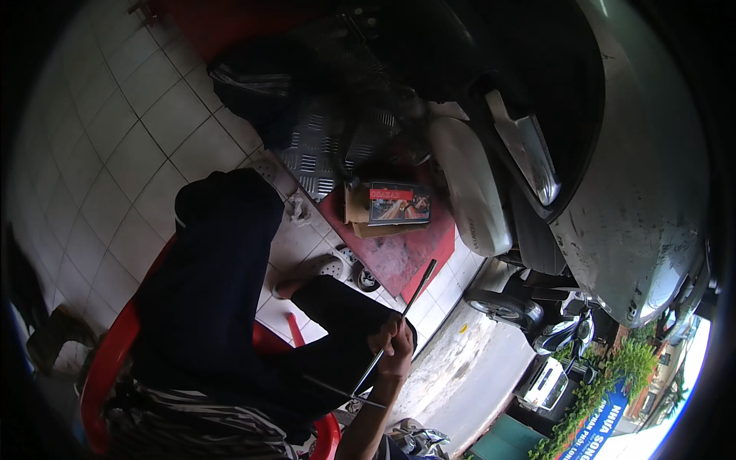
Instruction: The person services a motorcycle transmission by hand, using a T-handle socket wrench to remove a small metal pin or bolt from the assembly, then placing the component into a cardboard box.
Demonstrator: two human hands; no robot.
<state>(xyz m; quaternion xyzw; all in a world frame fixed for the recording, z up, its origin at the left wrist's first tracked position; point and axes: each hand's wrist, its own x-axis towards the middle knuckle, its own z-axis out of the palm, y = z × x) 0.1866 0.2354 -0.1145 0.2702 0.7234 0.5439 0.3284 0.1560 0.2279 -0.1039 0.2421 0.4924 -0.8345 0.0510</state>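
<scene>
My right hand (395, 345) is closed around the shaft of a long metal T-handle wrench (418, 288), beside my right knee. The shaft slants up toward the red platform (383, 260), its tip in the air near the platform's edge. Its crossbar (366, 400) lies by my right forearm, over the dark trousers. My left hand does not show. Past the platform stands a motorbike with a pale side cover (469, 188) and a shiny metal-coloured part (525, 146); much of it is in deep shadow.
A printed box (399, 204) rests on torn cardboard (355, 208) on the platform, next to a treadplate surface (308, 163). Below the platform edge sits a small round dark dish (367, 278). I sit on a red plastic chair (115, 368). Parked vehicles stand outside at the right.
</scene>
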